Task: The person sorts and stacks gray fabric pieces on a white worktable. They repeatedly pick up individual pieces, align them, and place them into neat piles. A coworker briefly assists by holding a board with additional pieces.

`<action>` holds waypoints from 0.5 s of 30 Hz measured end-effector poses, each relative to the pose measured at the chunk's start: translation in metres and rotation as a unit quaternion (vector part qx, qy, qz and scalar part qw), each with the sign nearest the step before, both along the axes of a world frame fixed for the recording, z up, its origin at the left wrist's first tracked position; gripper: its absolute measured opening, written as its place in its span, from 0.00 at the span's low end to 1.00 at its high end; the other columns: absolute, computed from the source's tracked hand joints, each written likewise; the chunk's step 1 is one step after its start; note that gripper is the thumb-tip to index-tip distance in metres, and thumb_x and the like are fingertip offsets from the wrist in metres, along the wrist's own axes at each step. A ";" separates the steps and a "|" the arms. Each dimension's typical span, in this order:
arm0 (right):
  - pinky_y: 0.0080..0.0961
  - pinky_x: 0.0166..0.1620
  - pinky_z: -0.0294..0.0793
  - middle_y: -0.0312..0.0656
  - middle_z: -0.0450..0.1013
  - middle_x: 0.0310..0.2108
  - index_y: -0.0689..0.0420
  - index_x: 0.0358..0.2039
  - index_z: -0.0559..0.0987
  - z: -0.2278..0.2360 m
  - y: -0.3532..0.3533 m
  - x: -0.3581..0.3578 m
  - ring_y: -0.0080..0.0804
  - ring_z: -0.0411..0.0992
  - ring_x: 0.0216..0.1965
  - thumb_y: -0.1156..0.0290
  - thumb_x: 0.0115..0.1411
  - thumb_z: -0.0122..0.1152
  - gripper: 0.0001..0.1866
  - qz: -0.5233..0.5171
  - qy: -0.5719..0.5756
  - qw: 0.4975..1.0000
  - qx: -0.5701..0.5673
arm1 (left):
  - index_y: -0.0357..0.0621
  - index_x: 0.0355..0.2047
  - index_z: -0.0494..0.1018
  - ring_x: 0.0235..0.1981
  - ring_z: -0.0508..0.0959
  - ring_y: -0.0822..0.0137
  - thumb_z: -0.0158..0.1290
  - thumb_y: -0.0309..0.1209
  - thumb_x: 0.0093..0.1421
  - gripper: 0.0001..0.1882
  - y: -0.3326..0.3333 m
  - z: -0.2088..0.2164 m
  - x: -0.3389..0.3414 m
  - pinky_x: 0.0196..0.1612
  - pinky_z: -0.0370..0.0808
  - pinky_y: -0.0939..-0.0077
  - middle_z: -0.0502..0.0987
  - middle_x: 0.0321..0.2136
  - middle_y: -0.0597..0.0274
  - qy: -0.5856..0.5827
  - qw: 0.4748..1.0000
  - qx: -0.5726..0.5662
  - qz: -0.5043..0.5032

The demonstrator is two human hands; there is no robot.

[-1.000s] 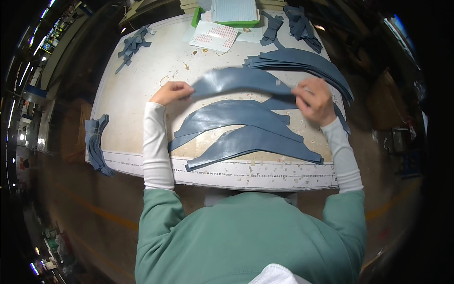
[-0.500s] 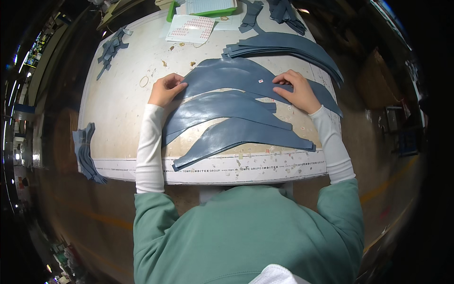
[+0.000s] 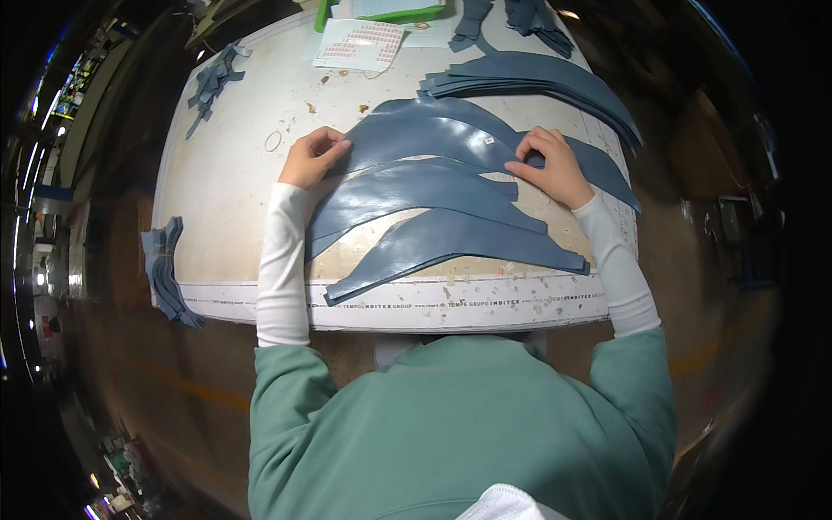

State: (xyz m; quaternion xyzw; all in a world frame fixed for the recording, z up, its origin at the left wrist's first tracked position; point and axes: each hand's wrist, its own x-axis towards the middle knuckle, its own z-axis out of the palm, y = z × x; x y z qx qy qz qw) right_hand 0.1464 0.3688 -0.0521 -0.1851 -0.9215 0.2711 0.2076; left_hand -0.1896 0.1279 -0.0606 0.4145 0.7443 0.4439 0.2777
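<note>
A curved blue leather piece (image 3: 433,132) with a small white sticker (image 3: 490,139) near its right end spans the space between my two hands. My left hand (image 3: 315,157) pinches its left end between thumb and fingers. At its other end, the thumb and fingertips of my right hand (image 3: 549,167) are closed on the edge. Closer to me lie more curved leather pieces (image 3: 425,184), overlapping one another. The nearest layered leather pieces (image 3: 455,236) rest by the table's front edge. Part of another leather strip (image 3: 598,165) shows beyond my right hand.
A stack of curved leather pieces (image 3: 529,74) lies at the far right, with bundled strips (image 3: 537,26) behind it. A sticker sheet (image 3: 360,45) lies before a green tray (image 3: 425,15). More leather bundles (image 3: 165,273) and scraps (image 3: 215,85) line the left side; a rubber band (image 3: 273,141) lies nearby.
The view has shifted slightly. The right part of the held leather piece now catches more light, as if tilted a little. Both hands keep their places at its ends.
</note>
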 end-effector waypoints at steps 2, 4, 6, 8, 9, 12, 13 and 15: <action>0.30 0.44 0.66 0.35 0.72 0.32 0.54 0.23 0.78 -0.001 0.001 0.000 0.36 0.65 0.39 0.64 0.48 0.70 0.10 0.007 0.019 1.000 -0.005 | 0.43 0.34 0.74 0.30 0.70 0.83 0.57 0.30 0.61 0.05 0.000 0.000 0.000 0.35 0.64 0.89 0.74 0.28 0.76 -0.003 1.000 -0.002 0.009; 0.29 0.45 0.65 0.35 0.72 0.32 0.54 0.23 0.78 -0.002 0.002 0.000 0.36 0.65 0.39 0.64 0.49 0.69 0.09 0.004 0.018 1.000 -0.022 | 0.42 0.35 0.74 0.31 0.70 0.83 0.56 0.30 0.61 0.05 0.000 0.000 0.000 0.37 0.65 0.89 0.73 0.28 0.75 0.008 1.000 -0.010 0.007; 0.29 0.46 0.65 0.34 0.73 0.32 0.54 0.23 0.78 -0.001 0.004 0.001 0.36 0.65 0.40 0.65 0.49 0.68 0.09 0.013 0.020 0.999 -0.027 | 0.42 0.36 0.74 0.31 0.70 0.83 0.56 0.30 0.61 0.06 0.001 -0.002 0.000 0.37 0.65 0.89 0.73 0.28 0.75 0.011 1.000 -0.010 0.008; 0.29 0.47 0.64 0.34 0.72 0.32 0.54 0.24 0.78 -0.001 0.004 0.002 0.35 0.65 0.39 0.65 0.50 0.68 0.08 0.015 0.020 0.999 -0.028 | 0.40 0.36 0.74 0.31 0.70 0.83 0.55 0.29 0.62 0.06 0.000 -0.003 -0.001 0.37 0.65 0.88 0.74 0.28 0.74 0.005 1.000 0.002 0.004; 0.29 0.47 0.64 0.34 0.72 0.32 0.54 0.24 0.78 0.000 0.005 0.002 0.35 0.65 0.39 0.65 0.50 0.68 0.08 0.017 0.021 0.999 -0.028 | 0.40 0.36 0.75 0.30 0.70 0.82 0.55 0.29 0.62 0.06 0.000 -0.004 -0.001 0.35 0.65 0.88 0.74 0.27 0.74 -0.001 1.000 0.020 0.003; 0.28 0.45 0.66 0.35 0.73 0.30 0.54 0.25 0.78 0.002 0.004 0.001 0.32 0.67 0.37 0.66 0.50 0.67 0.08 0.036 0.044 0.998 -0.019 | 0.39 0.37 0.74 0.29 0.70 0.83 0.54 0.29 0.62 0.06 0.000 -0.001 -0.001 0.34 0.65 0.89 0.74 0.27 0.74 -0.051 0.998 0.043 -0.007; 0.27 0.44 0.66 0.35 0.73 0.30 0.55 0.25 0.78 0.003 0.004 0.001 0.31 0.68 0.35 0.66 0.51 0.67 0.08 0.026 0.043 0.999 -0.012 | 0.40 0.37 0.74 0.29 0.70 0.83 0.54 0.30 0.62 0.07 0.000 0.003 0.001 0.34 0.65 0.89 0.74 0.27 0.74 -0.071 0.996 0.045 -0.011; 0.26 0.41 0.68 0.36 0.73 0.28 0.57 0.26 0.77 0.009 0.006 0.004 0.29 0.70 0.32 0.67 0.51 0.67 0.08 0.026 0.053 0.991 -0.117 | 0.41 0.42 0.73 0.28 0.70 0.83 0.54 0.32 0.63 0.10 0.001 0.013 0.006 0.34 0.65 0.90 0.75 0.28 0.73 -0.116 0.993 0.012 -0.005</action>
